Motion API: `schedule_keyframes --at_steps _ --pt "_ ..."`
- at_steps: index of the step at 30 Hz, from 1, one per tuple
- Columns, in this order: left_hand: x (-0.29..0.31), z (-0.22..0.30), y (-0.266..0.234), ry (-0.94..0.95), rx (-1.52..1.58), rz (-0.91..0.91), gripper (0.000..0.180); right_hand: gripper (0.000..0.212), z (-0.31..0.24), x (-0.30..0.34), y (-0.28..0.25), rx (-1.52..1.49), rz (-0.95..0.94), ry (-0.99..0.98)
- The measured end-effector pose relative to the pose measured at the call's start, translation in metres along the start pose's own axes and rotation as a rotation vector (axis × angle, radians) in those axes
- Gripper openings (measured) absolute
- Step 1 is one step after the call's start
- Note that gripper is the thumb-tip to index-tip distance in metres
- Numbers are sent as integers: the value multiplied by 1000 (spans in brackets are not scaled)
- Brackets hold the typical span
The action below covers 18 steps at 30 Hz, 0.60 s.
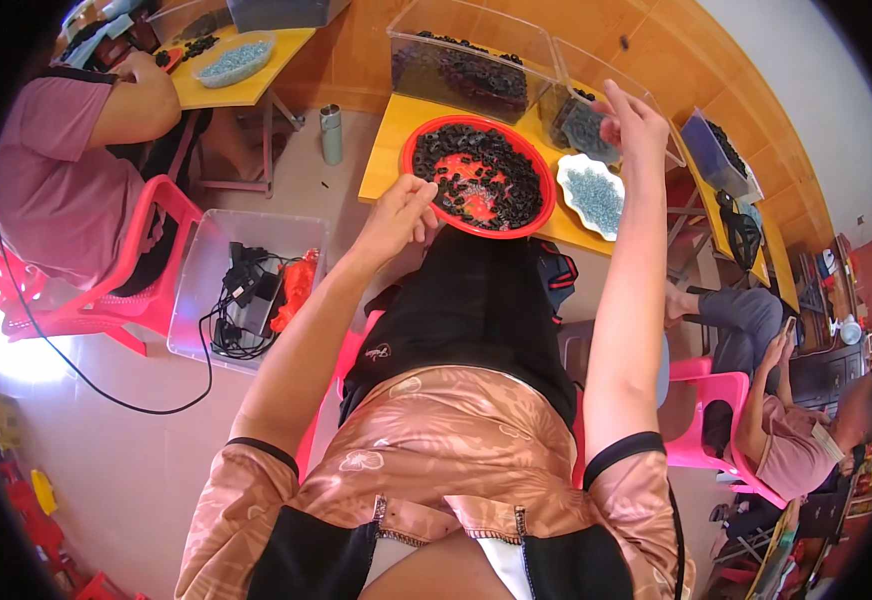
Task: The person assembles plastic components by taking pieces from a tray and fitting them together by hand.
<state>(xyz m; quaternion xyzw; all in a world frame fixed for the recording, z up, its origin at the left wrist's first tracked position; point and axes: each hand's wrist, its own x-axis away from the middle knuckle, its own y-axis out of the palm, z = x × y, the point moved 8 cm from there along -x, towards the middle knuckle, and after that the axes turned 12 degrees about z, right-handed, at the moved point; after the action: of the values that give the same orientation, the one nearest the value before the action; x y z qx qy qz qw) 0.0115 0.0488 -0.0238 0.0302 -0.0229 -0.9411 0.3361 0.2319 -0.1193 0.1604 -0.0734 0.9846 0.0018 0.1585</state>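
A round red tray (548, 200) holds many small black ring-like parts (506, 165), with red bottom showing between them. My left hand (401, 215) is at the tray's left rim, thumb and fingertips drawn together; whatever is in them is too small to make out. My right hand (638, 125) is raised beyond the tray, fingers apart, in front of a clear plastic bin (581, 135) with dark contents. Under my right wrist a white scalloped dish (568, 178) holds small pale blue-green pieces. A small dark spot (625, 43) shows against the wooden wall, past my right fingertips.
A larger clear bin (456, 88) of black parts stands at the table's back. On the floor are a clear tub (186, 300) with black cables and a green bottle (331, 135). One person (71, 170) sits at the left table; another (796, 440) sits at right holding a phone.
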Motion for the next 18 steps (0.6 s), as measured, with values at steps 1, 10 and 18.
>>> schedule_keyframes --at_steps 1,10,18 --pt "-1 0 -1 -4 -10 14 27 27 0 -5 5 26 -23 -31" --pt "-5 -8 -2 -32 25 42 27 19 83 5 85 672 -339 -219" --pt "-3 -2 0 -32 57 68 23 22 134 26 134 916 -448 -636"
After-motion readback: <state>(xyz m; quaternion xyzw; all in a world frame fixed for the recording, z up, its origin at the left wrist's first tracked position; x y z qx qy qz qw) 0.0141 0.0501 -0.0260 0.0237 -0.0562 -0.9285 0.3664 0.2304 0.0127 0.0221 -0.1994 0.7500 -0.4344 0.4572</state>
